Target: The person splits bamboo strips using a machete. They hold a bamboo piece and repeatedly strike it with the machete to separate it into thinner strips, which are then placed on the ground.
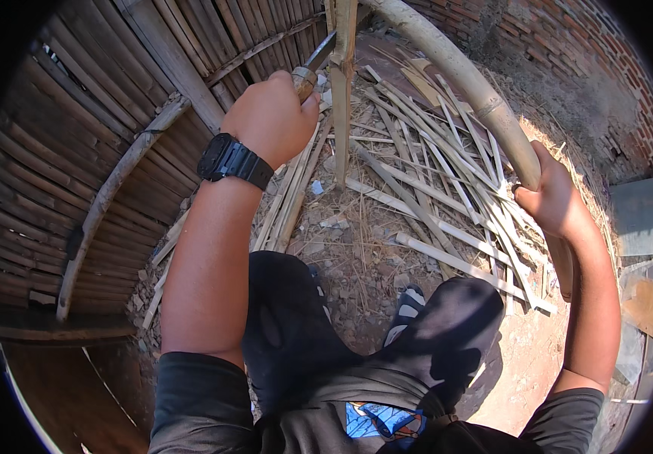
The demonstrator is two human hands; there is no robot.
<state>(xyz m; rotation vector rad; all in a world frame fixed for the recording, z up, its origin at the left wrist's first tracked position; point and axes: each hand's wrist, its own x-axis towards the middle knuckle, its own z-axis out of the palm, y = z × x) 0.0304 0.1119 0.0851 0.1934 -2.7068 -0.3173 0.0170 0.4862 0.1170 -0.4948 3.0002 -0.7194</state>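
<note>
Head view shows the left hand clenched around the wooden handle of a knife, whose blade meets an upright split bamboo strip just right of the fist. Right of that strip, the right hand grips a thick curved bamboo pole that arches overhead and down past the wrist. Beyond the strip, a pile of bamboo slats lies on the dirt ground, with a woven bamboo wall to its left.

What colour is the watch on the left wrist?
Black, seen clearly in the head view: the wristwatch sits just below the left hand.
</note>
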